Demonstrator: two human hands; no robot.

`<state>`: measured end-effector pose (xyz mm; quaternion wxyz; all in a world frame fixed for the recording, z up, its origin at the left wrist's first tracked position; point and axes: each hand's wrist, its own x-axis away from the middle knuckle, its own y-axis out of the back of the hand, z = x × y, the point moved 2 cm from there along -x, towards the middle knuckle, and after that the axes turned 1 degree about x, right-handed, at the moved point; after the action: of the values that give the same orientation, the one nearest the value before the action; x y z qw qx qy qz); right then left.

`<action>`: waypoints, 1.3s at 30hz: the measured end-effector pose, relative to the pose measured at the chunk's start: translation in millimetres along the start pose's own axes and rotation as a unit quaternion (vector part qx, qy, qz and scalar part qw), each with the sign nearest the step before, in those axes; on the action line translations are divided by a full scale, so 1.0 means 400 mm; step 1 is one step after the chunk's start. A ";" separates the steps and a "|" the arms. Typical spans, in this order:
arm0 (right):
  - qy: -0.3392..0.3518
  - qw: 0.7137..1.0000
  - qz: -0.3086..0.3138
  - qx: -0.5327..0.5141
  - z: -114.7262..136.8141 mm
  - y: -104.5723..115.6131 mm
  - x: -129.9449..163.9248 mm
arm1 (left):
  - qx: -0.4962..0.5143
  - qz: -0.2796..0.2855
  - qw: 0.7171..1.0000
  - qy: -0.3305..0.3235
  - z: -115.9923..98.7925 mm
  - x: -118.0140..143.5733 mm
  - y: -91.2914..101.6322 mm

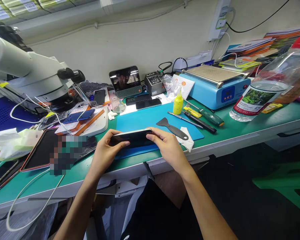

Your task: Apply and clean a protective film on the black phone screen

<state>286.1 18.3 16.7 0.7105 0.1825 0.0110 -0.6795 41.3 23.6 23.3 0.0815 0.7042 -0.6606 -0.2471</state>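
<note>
A dark-screened smartphone (136,139) with a pale edge is held sideways over the front of the blue mat (137,121). My left hand (107,148) is closed round its left end, thumb against the screen side. Round the right end my right hand (166,145) is closed in the same way. The phone's back cannot be seen. Just right of my right hand, a black plastic scraper (173,129) lies partly on a white tissue (188,144). Behind the scraper are a thin metal pen-like tool (185,120) and a yellow bottle (178,104).
On the left stand a microscope (37,70) and a pile of phones and boxes (80,116). A blue heating plate machine (215,88), a green-handled screwdriver (211,116) and a large plastic bottle (260,96) are on the right. A white cable (22,196) hangs over the front edge.
</note>
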 end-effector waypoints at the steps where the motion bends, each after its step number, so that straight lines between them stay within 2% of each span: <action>1: -0.001 1.000 -0.002 0.004 0.000 0.001 0.001 | 0.004 -0.001 1.000 0.004 -0.002 0.000 0.000; 13: -0.021 0.997 -0.037 0.069 0.006 -0.050 -0.015 | 0.017 -0.002 1.000 -0.001 -0.002 0.002 -0.002; 19: -0.008 0.999 -0.019 0.039 0.007 -0.036 -0.008 | 0.017 0.007 1.000 -0.012 -0.001 0.007 0.002; 29: 0.003 0.999 -0.031 0.016 -0.007 -0.025 0.005 | 0.001 0.021 0.999 -0.041 0.015 0.011 0.002; 39: -0.008 0.997 -0.029 0.076 0.003 -0.023 0.013 | -0.002 0.016 0.999 -0.042 0.007 0.022 0.003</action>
<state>277.3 12.8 13.9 0.6744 0.2300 -0.0405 -0.7004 39.1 15.7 19.4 0.0589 0.6827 -0.6740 -0.2761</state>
